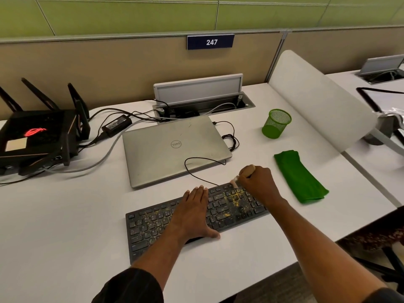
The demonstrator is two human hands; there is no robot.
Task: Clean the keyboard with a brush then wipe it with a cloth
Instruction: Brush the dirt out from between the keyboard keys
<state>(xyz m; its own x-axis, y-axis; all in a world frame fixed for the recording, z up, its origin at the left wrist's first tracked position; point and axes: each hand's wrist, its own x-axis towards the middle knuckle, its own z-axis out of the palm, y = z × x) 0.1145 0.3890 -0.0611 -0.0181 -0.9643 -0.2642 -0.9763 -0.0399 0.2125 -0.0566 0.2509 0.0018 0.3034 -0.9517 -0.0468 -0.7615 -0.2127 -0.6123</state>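
1. The right hand (259, 184) is closed in a fist around a small brush (247, 170); its pale wooden handle comes out above the fist, and the light bristle end touches the far right part of the keyboard (153, 226).
2. The left hand (193, 213) lies flat on the middle of the keyboard, palm down, fingers straight and together, holding nothing. The thumb reaches over the near edge onto the desk (65, 226).
3. The keyboard is dark and lies at an angle on the white desk, its right end farther from the person. Yellow crumbs (235, 196) are spread over the keys, most of them on the right side, just beside the brush.
4. A thin black cable (192, 171) goes from the far edge of the keyboard and makes a loop over the closed silver laptop (175, 147), which is just behind the keyboard.
5. A folded green cloth (299, 176) lies on the desk to the right of the keyboard, near the right hand but not touching it.
6. Farther back stands a green mesh cup (276, 123). On the left side of the desk there is a black router (37, 138) with antennas.
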